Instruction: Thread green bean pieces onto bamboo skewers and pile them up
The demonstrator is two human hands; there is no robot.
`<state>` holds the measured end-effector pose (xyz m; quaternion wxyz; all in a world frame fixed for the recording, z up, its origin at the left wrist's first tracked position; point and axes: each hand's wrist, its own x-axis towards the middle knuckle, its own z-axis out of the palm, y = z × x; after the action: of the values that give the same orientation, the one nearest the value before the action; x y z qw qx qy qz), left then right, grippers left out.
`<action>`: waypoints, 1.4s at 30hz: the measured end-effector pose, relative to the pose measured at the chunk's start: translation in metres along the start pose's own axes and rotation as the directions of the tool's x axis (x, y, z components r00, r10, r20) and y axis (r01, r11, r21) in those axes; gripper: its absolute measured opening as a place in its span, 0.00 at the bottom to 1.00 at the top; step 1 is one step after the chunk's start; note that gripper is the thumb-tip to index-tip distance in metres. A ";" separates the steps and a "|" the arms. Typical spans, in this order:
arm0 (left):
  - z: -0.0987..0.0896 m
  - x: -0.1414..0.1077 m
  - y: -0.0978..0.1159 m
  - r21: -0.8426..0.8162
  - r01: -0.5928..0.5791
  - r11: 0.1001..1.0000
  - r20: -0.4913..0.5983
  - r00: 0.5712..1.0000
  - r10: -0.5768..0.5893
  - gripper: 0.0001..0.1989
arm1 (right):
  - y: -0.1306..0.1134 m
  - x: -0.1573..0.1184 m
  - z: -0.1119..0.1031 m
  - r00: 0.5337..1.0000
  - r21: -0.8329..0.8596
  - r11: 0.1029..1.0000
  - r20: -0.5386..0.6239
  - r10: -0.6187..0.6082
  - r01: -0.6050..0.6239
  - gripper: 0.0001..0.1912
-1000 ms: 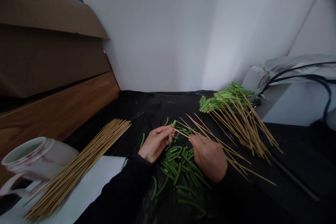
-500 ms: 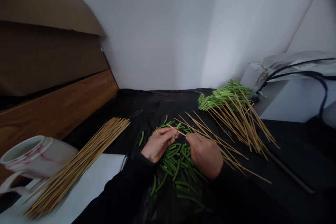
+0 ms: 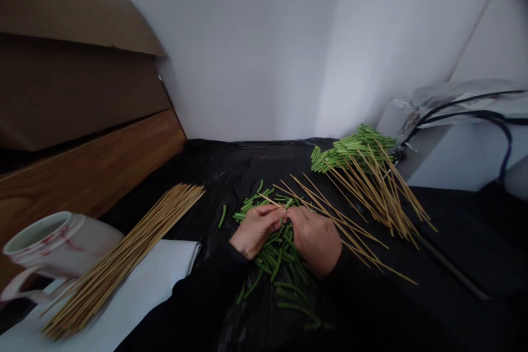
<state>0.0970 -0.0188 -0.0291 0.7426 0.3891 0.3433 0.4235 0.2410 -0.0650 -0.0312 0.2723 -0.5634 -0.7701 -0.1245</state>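
Observation:
Over a heap of cut green bean pieces [image 3: 278, 258], my two hands meet. My left hand [image 3: 258, 226] is closed in a pinch on a short green bean piece [image 3: 289, 203]. A thin bamboo skewer [image 3: 270, 199] crosses at the fingertips, its tip pointing up and left. My right hand [image 3: 315, 236] is closed around this skewer, whose other end seems to come out beyond the hand at lower right. The fingers hide where the bean and skewer meet. Several loose skewers [image 3: 338, 218] lie just right of my right hand.
Skewers threaded with beans [image 3: 358, 148] are stacked at the back right. A large skewer bundle [image 3: 127, 256] rests on a white sheet [image 3: 165, 264] at left, beside a tipped mug [image 3: 78, 242]. Black plastic [image 3: 223, 168] covers the table; a cardboard box [image 3: 82, 82] stands far left.
My right hand has moved left with the skewer, closing the gap to my left hand. The skewer's tip reaches farther past the left fingers. My left hand has shifted slightly right.

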 end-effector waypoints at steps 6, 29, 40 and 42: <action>-0.002 0.001 0.006 0.143 -0.052 0.988 0.011 0.999 0.051 0.14 | 0.004 0.005 -0.002 1.000 0.002 1.000 0.011 0.004 -0.004 0.08; -0.098 -0.007 0.087 0.970 0.215 -0.113 -0.175 0.942 0.287 0.11 | 0.028 0.002 -0.001 0.998 -0.080 0.996 -0.057 0.022 -0.027 0.12; -0.075 -0.001 0.065 0.990 -0.134 0.040 0.124 0.976 0.180 0.06 | 0.025 0.002 -0.004 0.998 -0.084 0.996 -0.059 0.009 -0.014 0.11; -0.074 -0.002 0.065 0.988 -0.152 0.024 0.146 0.976 0.163 0.04 | 0.025 0.002 -0.005 0.999 -0.073 0.997 -0.053 0.010 -0.013 0.11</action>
<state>0.0110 0.0230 -0.0062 0.2152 0.8266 0.4981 0.1494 0.2652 -0.0570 -0.0289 0.2725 -0.5738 -0.7543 -0.1658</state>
